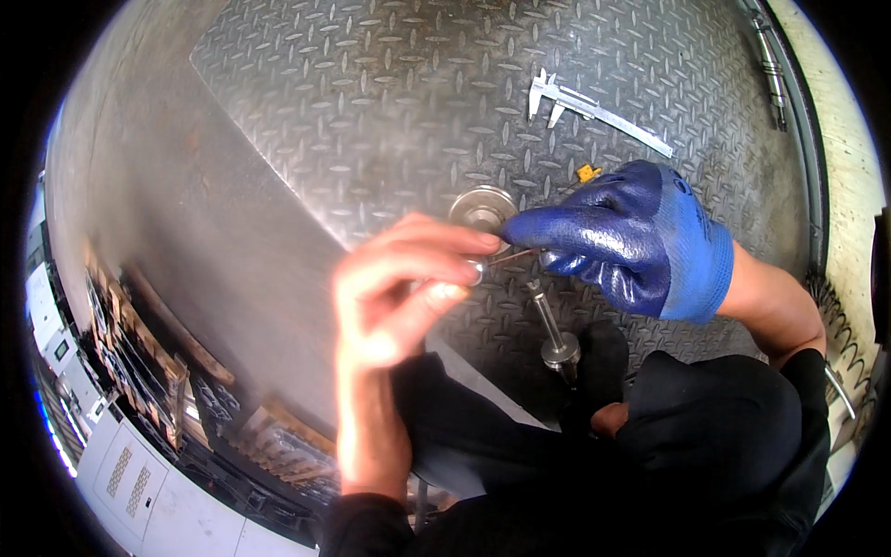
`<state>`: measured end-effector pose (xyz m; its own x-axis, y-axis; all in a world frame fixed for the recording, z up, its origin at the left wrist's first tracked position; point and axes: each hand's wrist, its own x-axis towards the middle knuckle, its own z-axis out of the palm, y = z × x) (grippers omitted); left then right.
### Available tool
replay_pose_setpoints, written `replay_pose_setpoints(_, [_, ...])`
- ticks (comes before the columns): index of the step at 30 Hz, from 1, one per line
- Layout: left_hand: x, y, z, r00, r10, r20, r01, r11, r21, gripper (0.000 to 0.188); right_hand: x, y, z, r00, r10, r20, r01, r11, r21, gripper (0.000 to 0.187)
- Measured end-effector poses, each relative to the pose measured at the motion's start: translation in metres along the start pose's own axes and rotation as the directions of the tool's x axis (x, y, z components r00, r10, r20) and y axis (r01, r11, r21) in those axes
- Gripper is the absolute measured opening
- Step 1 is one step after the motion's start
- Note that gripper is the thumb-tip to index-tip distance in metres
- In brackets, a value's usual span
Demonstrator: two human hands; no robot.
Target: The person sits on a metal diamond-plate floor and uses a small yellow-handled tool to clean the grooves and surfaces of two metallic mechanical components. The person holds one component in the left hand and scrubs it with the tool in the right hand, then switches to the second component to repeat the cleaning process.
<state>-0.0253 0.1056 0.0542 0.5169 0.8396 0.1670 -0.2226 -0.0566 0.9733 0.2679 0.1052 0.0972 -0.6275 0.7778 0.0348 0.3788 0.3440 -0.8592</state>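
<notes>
My left hand (394, 288) is bare and a little blurred, its thumb and fingers pinched on a small shiny metal piece (477, 271). My right hand (617, 246) wears a blue coated work glove and grips a thin reddish-brown rod (512, 258). The rod's left end meets the metal piece; its other end is hidden by the gloved fingers. Just beyond my fingertips a round metal disc-like part (483, 202) lies on the tread plate. Below my right hand stands a slender metal tool holder (549, 325) with a wide collar at its near end.
A vernier caliper (603, 113) lies on the tread plate (399, 84), with a small yellow piece (587, 174) nearer my glove. A long metal tool (770, 70) rests by the right edge. Wooden pallets (148, 343) and a pale cabinet (125, 478) stand at the lower left.
</notes>
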Motion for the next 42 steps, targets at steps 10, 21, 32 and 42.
replay_pose_setpoints(10, [-0.003, 0.001, 0.002, 0.999, -0.011, -0.031, 0.011, 1.0, 0.001, 0.01, 0.008, -0.018, -0.008, 0.945, 0.289, 0.156, -0.327, 0.867, 0.376, 0.026])
replay_pose_setpoints(21, [-0.005, 0.001, 0.005, 0.994, -0.052, -0.096, 0.049, 0.998, -0.037, 0.011, -0.006, -0.019, 0.011, 0.97, 0.243, -0.007, -0.213, 0.863, 0.458, 0.045])
replay_pose_setpoints(32, [-0.006, 0.002, 0.003, 0.982, -0.089, -0.164, 0.076, 0.994, -0.081, 0.012, -0.005, 0.002, 0.004, 0.977, -0.192, 0.089, 0.209, 0.805, -0.555, 0.057])
replay_pose_setpoints(42, [-0.001, 0.004, 0.006, 1.0, -0.016, -0.011, 0.016, 0.999, 0.027, 0.01, -0.001, -0.017, 0.0, 0.758, 0.54, 0.367, -0.636, 0.486, 0.6, 0.038])
